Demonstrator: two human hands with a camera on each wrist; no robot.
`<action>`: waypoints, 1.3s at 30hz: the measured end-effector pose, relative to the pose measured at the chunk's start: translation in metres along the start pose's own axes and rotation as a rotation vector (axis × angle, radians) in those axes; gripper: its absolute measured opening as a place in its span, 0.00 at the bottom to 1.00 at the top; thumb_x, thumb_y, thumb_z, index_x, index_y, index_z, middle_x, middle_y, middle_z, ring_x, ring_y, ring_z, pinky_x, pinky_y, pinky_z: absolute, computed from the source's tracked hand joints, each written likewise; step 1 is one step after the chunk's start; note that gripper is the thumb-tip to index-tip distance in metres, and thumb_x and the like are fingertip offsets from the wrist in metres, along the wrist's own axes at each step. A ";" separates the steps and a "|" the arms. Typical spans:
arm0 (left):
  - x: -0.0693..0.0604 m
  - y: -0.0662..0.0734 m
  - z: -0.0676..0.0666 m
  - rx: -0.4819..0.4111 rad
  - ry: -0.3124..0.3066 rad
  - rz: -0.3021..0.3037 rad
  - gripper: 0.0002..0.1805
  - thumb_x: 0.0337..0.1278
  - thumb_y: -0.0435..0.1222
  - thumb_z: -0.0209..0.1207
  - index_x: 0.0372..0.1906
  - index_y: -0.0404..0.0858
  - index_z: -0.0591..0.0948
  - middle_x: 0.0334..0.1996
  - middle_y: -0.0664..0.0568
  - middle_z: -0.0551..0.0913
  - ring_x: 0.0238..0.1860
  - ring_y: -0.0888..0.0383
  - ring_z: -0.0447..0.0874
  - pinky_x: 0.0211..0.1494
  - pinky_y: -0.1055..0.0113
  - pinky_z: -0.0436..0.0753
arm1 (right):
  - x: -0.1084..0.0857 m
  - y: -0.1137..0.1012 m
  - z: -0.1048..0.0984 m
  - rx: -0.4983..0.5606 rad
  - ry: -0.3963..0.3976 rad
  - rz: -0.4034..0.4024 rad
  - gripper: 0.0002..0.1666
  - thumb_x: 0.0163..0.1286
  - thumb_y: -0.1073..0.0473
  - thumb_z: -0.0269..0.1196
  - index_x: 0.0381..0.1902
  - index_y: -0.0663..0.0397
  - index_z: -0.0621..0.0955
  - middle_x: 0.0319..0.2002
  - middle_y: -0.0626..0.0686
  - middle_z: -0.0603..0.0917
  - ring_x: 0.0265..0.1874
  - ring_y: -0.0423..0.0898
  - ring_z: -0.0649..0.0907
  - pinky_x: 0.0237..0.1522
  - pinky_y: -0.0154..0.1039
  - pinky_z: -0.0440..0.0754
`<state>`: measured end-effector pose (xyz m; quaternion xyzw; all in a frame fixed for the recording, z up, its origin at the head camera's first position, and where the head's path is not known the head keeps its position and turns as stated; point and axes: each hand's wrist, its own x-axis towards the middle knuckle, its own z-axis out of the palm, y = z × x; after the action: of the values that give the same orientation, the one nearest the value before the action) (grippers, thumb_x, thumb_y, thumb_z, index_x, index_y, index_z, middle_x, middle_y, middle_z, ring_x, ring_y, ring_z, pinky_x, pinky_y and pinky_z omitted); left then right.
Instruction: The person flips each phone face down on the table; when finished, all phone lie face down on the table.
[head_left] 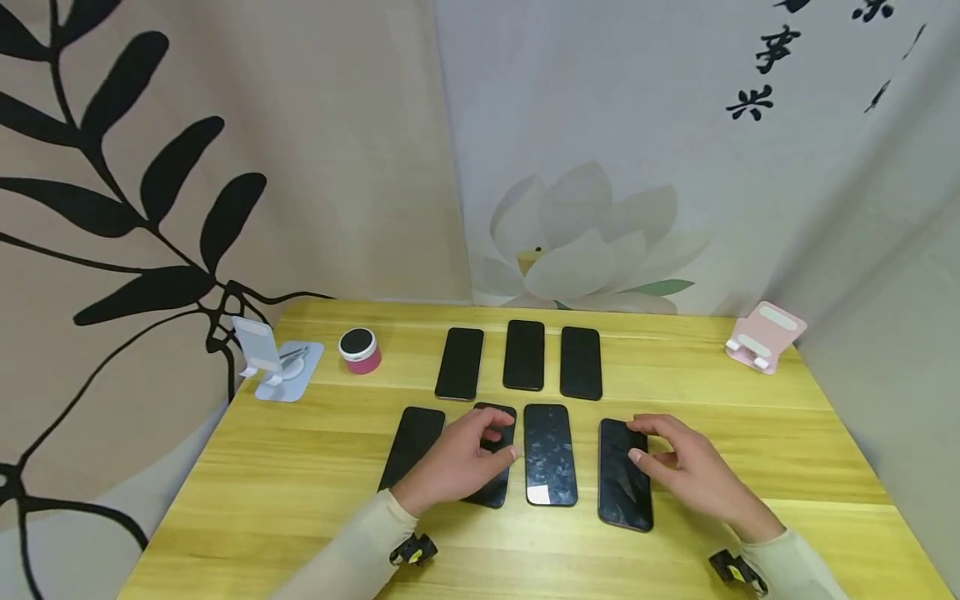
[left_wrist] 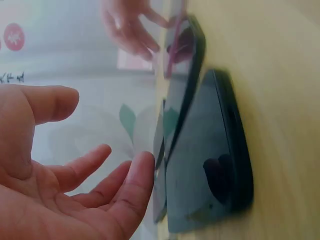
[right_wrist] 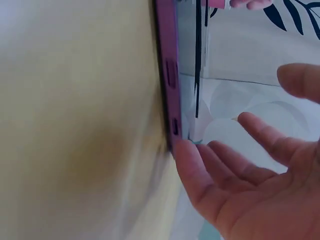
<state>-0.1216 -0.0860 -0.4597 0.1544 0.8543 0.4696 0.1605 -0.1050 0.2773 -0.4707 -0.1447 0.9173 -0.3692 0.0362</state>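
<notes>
My left hand [head_left: 465, 454] reaches over a dark phone [head_left: 491, 492] in the front row, its thumb and fingers spread apart with nothing between them. In the left wrist view a fingertip [left_wrist: 142, 167] is close by a phone [left_wrist: 200, 160]; contact cannot be told. My right hand [head_left: 693, 467] is at the right edge of the rightmost phone [head_left: 624, 492], fingers loosely bent. The right wrist view shows that phone's purple side [right_wrist: 172, 75] standing next to a fingertip [right_wrist: 187, 150]. Between the hands lies a smudged phone [head_left: 550, 458]; another phone [head_left: 414, 442] is left of the left hand.
Three phones lie in a back row, at left [head_left: 460, 363], middle [head_left: 524, 355] and right [head_left: 581, 362]. A white phone stand [head_left: 288, 375] and a pink round jar [head_left: 360, 351] are at the left. A pink stand [head_left: 765, 336] sits at the wooden table's [head_left: 750, 417] back right corner, near a curtain.
</notes>
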 end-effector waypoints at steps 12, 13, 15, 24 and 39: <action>0.014 0.026 0.050 -0.166 -0.131 -0.019 0.28 0.73 0.50 0.64 0.70 0.43 0.77 0.66 0.49 0.82 0.60 0.58 0.84 0.60 0.60 0.85 | -0.019 0.001 0.004 0.247 -0.019 0.233 0.31 0.81 0.49 0.62 0.73 0.60 0.72 0.71 0.66 0.76 0.69 0.66 0.77 0.57 0.51 0.88; 0.016 0.027 0.054 -0.190 -0.141 -0.019 0.29 0.73 0.50 0.64 0.71 0.42 0.77 0.66 0.49 0.82 0.60 0.60 0.84 0.60 0.61 0.85 | -0.020 0.003 0.004 0.294 -0.031 0.252 0.32 0.81 0.49 0.62 0.74 0.60 0.71 0.71 0.67 0.75 0.68 0.65 0.77 0.54 0.47 0.89; 0.020 0.028 0.062 -0.242 -0.158 -0.018 0.29 0.73 0.49 0.64 0.72 0.41 0.76 0.66 0.49 0.82 0.59 0.61 0.84 0.60 0.63 0.85 | -0.022 0.005 0.005 0.383 -0.053 0.279 0.33 0.82 0.51 0.62 0.75 0.62 0.69 0.72 0.68 0.73 0.67 0.65 0.78 0.49 0.40 0.90; 0.029 0.036 0.086 -0.300 -0.200 -0.071 0.30 0.71 0.50 0.66 0.72 0.45 0.75 0.69 0.47 0.79 0.65 0.56 0.84 0.61 0.60 0.87 | -0.026 0.012 0.002 0.600 -0.098 0.314 0.36 0.84 0.54 0.58 0.78 0.68 0.62 0.75 0.73 0.65 0.62 0.46 0.81 0.52 0.44 0.90; 0.034 0.050 0.100 -0.444 -0.187 -0.185 0.27 0.72 0.46 0.65 0.68 0.39 0.77 0.68 0.41 0.80 0.68 0.47 0.80 0.66 0.49 0.84 | -0.021 0.015 0.005 0.683 -0.124 0.349 0.38 0.83 0.52 0.59 0.79 0.67 0.61 0.76 0.72 0.66 0.59 0.37 0.82 0.52 0.47 0.91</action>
<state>-0.1046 0.0285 -0.4722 0.0792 0.7223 0.6125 0.3111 -0.0874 0.2907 -0.4851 0.0118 0.7485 -0.6322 0.1999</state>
